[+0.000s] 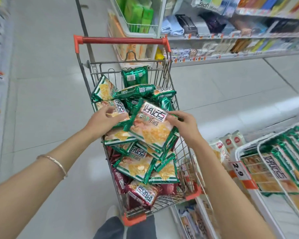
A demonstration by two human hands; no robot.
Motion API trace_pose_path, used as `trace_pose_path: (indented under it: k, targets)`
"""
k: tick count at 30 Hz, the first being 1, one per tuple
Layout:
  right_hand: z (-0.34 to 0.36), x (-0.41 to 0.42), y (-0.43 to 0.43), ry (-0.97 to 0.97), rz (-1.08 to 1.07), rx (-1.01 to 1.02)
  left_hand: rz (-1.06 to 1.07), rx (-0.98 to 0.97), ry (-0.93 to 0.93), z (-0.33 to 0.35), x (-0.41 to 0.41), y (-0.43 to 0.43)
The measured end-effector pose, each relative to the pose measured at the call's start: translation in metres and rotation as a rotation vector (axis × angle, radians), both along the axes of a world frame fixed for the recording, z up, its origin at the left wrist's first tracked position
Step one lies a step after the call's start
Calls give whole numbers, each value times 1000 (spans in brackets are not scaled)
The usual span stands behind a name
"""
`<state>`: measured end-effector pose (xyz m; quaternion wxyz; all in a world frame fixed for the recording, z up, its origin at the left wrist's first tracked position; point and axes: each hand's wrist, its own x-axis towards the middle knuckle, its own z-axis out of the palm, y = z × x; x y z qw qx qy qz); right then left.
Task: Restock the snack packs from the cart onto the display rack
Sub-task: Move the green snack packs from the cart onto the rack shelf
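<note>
Observing remotely, I find the right hand [181, 121] pinching the far edge of a green snack pack [150, 128], which sits tilted atop the heap in the cart [123, 40], presumably so it lifts clear. The left hand [105, 120] lies on a neighbouring pack [118, 107] near the cart's left wall; I cannot tell whether it grips. The display rack [240, 151] stands beyond the cart's right wall, part-stocked.

- Bare floor [47, 100] is lying open at 9 o'clock of the cart [164, 75].
- Heaped snack packs [140, 167] are filling the basket, leaving entry only from above.
- The red handle [123, 40] is barring 12 o'clock.
- The display rack [258, 144] is crowding 4 o'clock.
</note>
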<state>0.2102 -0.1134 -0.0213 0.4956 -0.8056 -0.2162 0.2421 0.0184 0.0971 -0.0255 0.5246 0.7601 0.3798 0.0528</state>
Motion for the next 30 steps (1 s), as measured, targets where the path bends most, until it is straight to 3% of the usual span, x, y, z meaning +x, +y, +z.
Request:
trace_pose_path:
  k: [3,4,7,9,11,14,22,24,27,30]
  targets:
    - [22,0,10,160,187,1,-117,-550,45,6,19,-14]
    - [22,-1,13,195,192,21,-81,-641,36,0,22,-13]
    - [-2,1,8,320,-157,63,133,-572,-78,-4,16,-4]
    - [-28,0,-1,265,-329,-179,343,-513,-139,-9,8,8]
    - [-45,-13,-1,299,-273,-417,455,-440,-138,-15,-2,18]
    - [-55,-36,12,297,-209,-499,478,-404,-98,-19,-11,19]
    - [-43,-28,-22,56,-269,-203,445,-398,-72,-11,-26,13]
    - [-23,-19,-37,110,-277,-55,389,-398,-61,-10,-24,11]
    - [5,-23,-43,375,-306,223,252,-479,-36,2,-7,-12]
    - [16,-41,-41,514,-297,308,128,-524,-16,26,24,-53]
